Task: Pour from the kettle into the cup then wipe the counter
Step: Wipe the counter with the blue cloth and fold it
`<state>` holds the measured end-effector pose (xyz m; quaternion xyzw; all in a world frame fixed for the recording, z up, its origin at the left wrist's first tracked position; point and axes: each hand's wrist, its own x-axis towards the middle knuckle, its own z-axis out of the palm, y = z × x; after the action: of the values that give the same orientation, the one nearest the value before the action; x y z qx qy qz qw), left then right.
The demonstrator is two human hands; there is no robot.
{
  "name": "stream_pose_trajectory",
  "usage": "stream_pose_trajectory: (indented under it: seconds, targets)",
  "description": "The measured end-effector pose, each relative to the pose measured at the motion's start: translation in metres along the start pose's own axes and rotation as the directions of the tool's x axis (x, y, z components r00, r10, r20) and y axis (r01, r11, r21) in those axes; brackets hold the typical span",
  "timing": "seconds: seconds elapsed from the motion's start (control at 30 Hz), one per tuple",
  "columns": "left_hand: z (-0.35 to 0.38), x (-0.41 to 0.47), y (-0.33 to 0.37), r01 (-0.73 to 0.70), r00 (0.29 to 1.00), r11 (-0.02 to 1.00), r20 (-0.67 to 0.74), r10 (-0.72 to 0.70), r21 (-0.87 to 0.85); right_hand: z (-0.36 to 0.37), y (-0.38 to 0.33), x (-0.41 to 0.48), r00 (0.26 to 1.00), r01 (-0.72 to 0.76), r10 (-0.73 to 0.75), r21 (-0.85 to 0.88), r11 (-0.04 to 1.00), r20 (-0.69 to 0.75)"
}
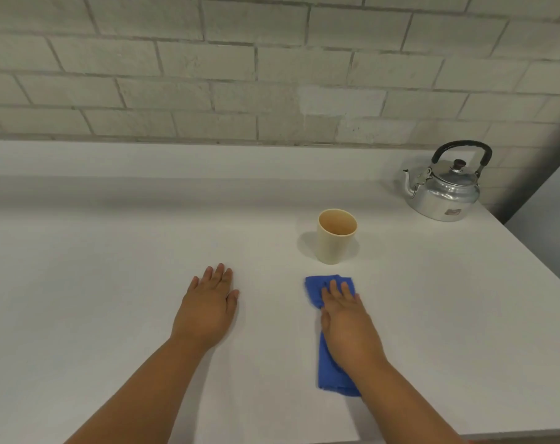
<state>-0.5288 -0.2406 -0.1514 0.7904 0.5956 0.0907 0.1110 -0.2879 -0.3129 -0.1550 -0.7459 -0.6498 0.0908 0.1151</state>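
Blue folded cloth (331, 334), long axis running up-frame toward the cream plastic cup (336, 235), is pressed flat by the right hand (347, 325); the left hand (208, 306) is rested open, empty.

Counter (112, 251): kettle (445, 190), cup (331, 243), cloth (328, 376).

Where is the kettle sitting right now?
In the head view the kettle stands at the far right of the counter, close to the brick wall, beyond and to the right of the cup; neither hand touches it.
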Motion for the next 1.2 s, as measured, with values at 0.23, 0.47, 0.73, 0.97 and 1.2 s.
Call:
stream_pose_trajectory:
  seconds: [0.23, 0.47, 0.73, 0.97, 1.2]
  targets:
    - [0.001, 0.001, -0.001, -0.005, 1.0, 1.0, 0.001, 0.005, -0.007, 0.006, -0.061, 0.023, 0.997, 0.059, -0.056, -0.075, 0.995, 0.046]
    - [0.002, 0.002, -0.002, -0.008, 1.0, 1.0, -0.008, 0.008, -0.012, 0.002, -0.021, 0.008, 1.0, -0.005, 0.004, 0.052, 0.999, 0.017]
    - [0.002, 0.001, -0.003, -0.014, 1.0, 1.0, -0.006, 0.014, -0.014, 0.018, -0.084, 0.024, 0.993, 0.098, -0.101, 0.048, 0.994, 0.053]
    - [0.001, 0.001, -0.003, -0.005, 1.0, 1.0, 0.004, 0.006, -0.009, 0.012, -0.044, 0.002, 0.987, 0.143, -0.138, -0.056, 0.988, 0.083]
    - [-0.005, 0.001, 0.001, 0.029, 0.999, 0.999, 0.043, -0.028, -0.032, -0.034, -0.051, 0.025, 0.993, 0.042, -0.053, 0.102, 0.994, 0.102]
